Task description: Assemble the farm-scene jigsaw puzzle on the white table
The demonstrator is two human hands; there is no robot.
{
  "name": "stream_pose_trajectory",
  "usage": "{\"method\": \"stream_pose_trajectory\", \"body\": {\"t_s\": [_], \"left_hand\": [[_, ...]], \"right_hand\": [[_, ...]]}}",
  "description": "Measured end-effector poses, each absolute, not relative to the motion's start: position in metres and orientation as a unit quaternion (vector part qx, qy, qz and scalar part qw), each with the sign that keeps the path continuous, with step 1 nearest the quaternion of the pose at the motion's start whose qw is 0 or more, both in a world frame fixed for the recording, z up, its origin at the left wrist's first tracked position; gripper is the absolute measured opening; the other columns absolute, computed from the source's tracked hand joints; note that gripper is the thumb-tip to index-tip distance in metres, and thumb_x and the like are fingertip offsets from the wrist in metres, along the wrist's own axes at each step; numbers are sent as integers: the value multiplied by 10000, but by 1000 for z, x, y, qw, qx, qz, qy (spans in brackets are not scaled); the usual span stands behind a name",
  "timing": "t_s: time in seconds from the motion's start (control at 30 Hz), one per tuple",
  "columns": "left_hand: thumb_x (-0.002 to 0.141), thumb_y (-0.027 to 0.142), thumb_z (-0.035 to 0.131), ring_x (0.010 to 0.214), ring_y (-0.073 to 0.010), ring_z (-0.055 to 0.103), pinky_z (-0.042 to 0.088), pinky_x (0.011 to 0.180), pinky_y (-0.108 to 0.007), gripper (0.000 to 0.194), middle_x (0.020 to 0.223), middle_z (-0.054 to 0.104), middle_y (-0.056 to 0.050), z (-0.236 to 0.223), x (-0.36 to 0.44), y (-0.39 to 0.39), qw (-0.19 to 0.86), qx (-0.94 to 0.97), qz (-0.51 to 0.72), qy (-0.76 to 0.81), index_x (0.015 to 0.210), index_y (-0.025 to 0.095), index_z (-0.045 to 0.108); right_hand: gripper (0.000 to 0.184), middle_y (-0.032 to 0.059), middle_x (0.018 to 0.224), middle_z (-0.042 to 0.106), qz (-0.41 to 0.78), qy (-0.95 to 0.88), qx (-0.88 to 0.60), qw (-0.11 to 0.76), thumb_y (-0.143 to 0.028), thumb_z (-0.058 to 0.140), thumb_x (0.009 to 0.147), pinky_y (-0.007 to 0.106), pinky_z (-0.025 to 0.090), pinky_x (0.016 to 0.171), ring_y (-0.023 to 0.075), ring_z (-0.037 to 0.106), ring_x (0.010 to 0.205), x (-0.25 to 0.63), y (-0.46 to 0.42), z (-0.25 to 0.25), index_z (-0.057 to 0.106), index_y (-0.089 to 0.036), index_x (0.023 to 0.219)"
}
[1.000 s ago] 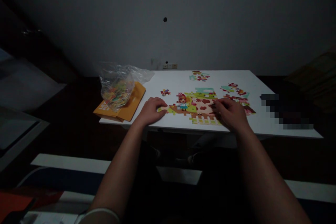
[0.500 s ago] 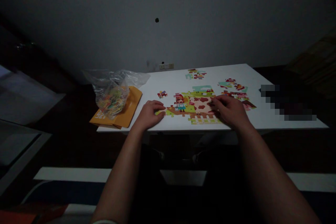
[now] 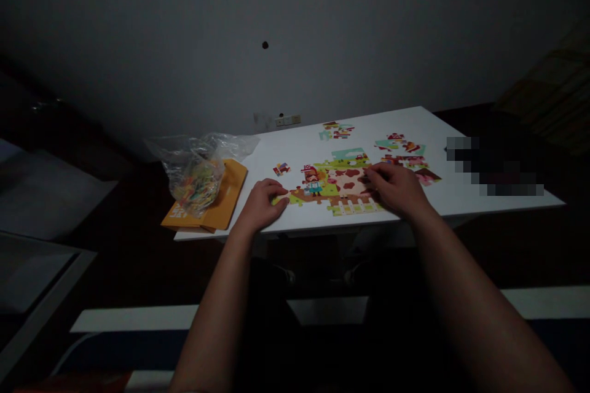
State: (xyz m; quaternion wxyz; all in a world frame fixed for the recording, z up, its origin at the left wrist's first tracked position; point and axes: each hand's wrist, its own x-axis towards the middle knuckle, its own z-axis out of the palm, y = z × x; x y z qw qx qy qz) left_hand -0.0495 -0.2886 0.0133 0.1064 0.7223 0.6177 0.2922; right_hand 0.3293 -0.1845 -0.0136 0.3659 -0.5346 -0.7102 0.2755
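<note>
A partly joined jigsaw puzzle (image 3: 349, 183) lies flat near the table's front edge, showing a cow, a farm figure and a white fence. At its left end, the thumb and fingers of my left hand (image 3: 263, 204) close around a green puzzle piece (image 3: 278, 200). My right hand (image 3: 397, 189) pinches the puzzle's right edge beside the cow; its fingertips hide that edge. A small loose cluster of pieces (image 3: 281, 169) lies beyond my left hand. More loose pieces (image 3: 405, 161) lie beyond my right hand, some partly covered by others.
A clear plastic bag (image 3: 199, 181) full of pieces rests on a yellow-orange package (image 3: 233, 187) at the left of the white table (image 3: 479, 190). Several pieces (image 3: 337, 130) lie near the far edge. A blurred-out dark area covers the table's right end. Behind stands a grey wall (image 3: 184, 43).
The head view has shifted and tilted slightly, so the table appears rotated. Both hands keep nearly the same places on the puzzle, with no piece visibly moved.
</note>
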Motion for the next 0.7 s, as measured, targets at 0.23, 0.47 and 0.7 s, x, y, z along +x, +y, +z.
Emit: {"method": "stream_pose_trajectory", "body": {"t_s": [0.23, 0.47, 0.7], "left_hand": [[923, 354, 788, 1159, -314, 711, 570, 1120, -537, 211, 1198, 775, -110, 12, -51, -287, 100, 726, 281, 620, 1070, 240, 888], [954, 391, 759, 1119, -312, 702, 585, 1070, -519, 231, 1144, 744, -114, 9, -49, -289, 77, 730, 278, 619, 1071, 244, 893], [1062, 386, 574, 1162, -287, 724, 591, 1084, -477, 359, 1257, 766, -125, 0, -74, -259, 101, 674, 339, 648, 1266, 221, 819]], "right_hand": [[359, 118, 987, 866, 274, -712, -531, 367, -540, 655, 1033, 430, 592, 739, 316, 793, 888, 328, -183, -13, 852, -248, 1102], [327, 108, 970, 861, 245, -719, -540, 362, -499, 639, 1036, 436, 552, 776, 305, 782, 876, 325, -186, -5, 851, -249, 1027], [311, 103, 979, 863, 261, -716, -535, 365, -480, 635, 1030, 440, 566, 798, 309, 788, 901, 324, -182, -6, 849, -254, 1019]]}}
